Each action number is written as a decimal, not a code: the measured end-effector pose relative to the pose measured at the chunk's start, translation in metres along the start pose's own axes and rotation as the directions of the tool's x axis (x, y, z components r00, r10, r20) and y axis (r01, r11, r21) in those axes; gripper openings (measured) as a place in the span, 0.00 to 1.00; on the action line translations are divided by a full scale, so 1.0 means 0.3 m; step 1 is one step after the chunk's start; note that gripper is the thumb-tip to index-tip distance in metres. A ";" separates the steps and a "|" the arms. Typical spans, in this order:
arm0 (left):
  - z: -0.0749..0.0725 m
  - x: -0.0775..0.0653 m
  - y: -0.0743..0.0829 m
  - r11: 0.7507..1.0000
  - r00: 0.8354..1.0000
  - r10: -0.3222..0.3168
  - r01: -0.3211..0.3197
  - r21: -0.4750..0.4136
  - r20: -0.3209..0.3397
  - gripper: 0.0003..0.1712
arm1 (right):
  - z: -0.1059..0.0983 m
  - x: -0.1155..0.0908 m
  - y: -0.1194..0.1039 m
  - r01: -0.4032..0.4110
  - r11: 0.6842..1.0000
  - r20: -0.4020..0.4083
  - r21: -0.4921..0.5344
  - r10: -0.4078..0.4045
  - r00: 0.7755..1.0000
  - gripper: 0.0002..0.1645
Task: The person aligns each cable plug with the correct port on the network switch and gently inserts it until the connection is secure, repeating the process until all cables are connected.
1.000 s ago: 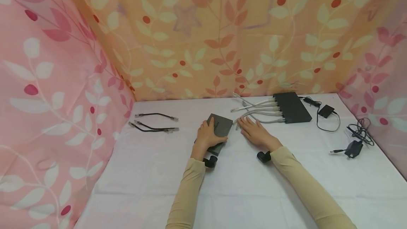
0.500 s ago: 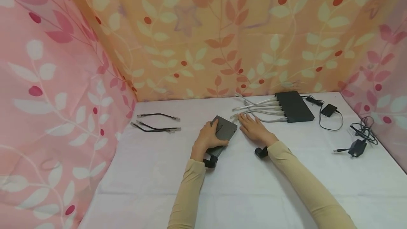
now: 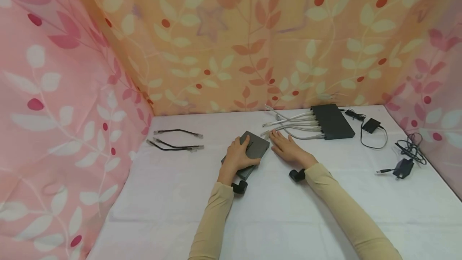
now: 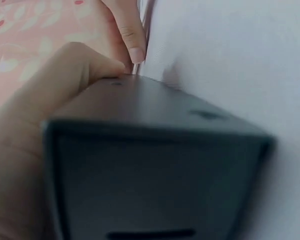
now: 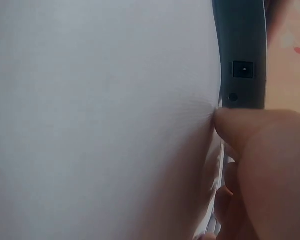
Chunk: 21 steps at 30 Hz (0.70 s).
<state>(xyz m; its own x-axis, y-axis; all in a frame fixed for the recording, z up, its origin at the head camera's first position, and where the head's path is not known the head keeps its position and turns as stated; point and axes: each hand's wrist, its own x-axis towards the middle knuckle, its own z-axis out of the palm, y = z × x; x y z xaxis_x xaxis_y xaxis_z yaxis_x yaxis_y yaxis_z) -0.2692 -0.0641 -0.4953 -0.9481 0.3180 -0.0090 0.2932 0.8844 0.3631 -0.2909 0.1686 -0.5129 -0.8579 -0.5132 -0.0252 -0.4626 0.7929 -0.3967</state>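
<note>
My left hand [image 3: 238, 156] grips a flat dark-grey network switch [image 3: 257, 145] across its width, with the thumb along its right edge. Pale lettering on the switch's top is partly covered by the fingers. In the right wrist view its edge [image 5: 244, 50] shows a round power socket and a small hole. My right hand [image 3: 290, 149] lies to the right of the switch, fingers extended, right at the loose plug ends of grey network cables [image 3: 299, 126]. The right thumb [image 5: 240, 125] presses on the white cloth, which wrinkles at its tip.
A larger black network switch [image 3: 333, 121] stands at the back right with several cables plugged in. A black power adapter [image 3: 371, 125] and another adapter [image 3: 403, 168] with coiled cord lie farther right. Short black network cables [image 3: 177, 145] lie at left. Patterned curtains [image 3: 231, 51] border the table.
The left hand has shifted the grey switch slightly right and turned it a little clockwise. The right hand has moved slightly left, and the nearest cable ends have shifted beside its fingertips.
</note>
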 end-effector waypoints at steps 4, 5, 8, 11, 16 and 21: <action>0.006 0.000 -0.004 1.000 1.000 -0.006 0.006 0.004 -0.006 0.56 | -0.005 -0.020 -0.005 0.032 0.999 0.003 0.024 -0.032 0.999 0.35; 0.007 0.000 -0.006 1.000 1.000 -0.007 0.007 0.007 -0.003 0.57 | -0.008 -0.028 -0.006 0.033 0.999 0.003 0.032 -0.033 0.999 0.36; 0.006 -0.002 -0.011 1.000 1.000 -0.007 0.007 0.014 0.006 0.57 | -0.024 -0.058 -0.002 0.017 0.998 -0.021 0.055 -0.016 1.000 0.36; 0.004 -0.003 -0.014 1.000 1.000 -0.002 0.002 0.010 0.010 0.57 | -0.048 -0.091 0.009 -0.014 0.997 -0.067 0.076 0.019 0.998 0.35; 0.010 0.002 -0.017 1.000 1.000 -0.003 0.003 0.017 0.021 0.58 | -0.095 -0.149 0.042 -0.090 0.994 -0.122 0.063 0.097 0.988 0.33; 0.020 0.004 -0.007 1.000 1.000 -0.005 0.005 0.025 0.025 0.58 | -0.145 -0.235 0.092 -0.162 0.986 -0.156 0.031 0.165 0.974 0.30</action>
<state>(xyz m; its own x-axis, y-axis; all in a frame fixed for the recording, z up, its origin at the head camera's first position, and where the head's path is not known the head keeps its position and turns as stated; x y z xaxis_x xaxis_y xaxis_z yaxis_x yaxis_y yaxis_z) -0.2703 -0.0635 -0.5017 -0.9463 0.3216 -0.0339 0.2917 0.8941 0.3399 -0.2527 0.2409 -0.4823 -0.9467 -0.3177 0.0536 -0.3105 0.8549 -0.4156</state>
